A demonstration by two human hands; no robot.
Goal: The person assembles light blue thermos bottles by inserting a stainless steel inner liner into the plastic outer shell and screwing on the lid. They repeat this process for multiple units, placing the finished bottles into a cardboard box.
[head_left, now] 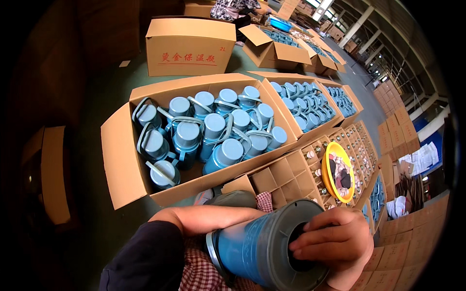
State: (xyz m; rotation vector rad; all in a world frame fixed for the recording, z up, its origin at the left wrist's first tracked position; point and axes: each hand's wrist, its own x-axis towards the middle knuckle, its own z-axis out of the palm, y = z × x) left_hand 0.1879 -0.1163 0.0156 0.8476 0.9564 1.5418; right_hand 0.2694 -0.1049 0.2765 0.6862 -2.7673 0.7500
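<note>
A blue thermos flask (245, 252) lies tilted across my lap, its grey open end facing up and to the right. The fingers of my right hand (335, 237) are bent together and reach into the dark round opening; their tips are out of sight, so what they hold there cannot be made out. My left forearm (213, 218) runs behind the flask, which hides the left hand. A pale carrying handle (212, 250) shows at the flask's other end. Beyond my knees stands an open carton (124, 162) packed with upright blue flasks (188, 133).
On the right, a yellow basin (326, 179) of small pieces rests on a divided carton (291, 167) holding glass liners. More open cartons of flasks (308, 104) stand behind. A closed-sided carton (189, 51) is at the back, near another person (233, 9). Stacked boxes (400, 128) line the right.
</note>
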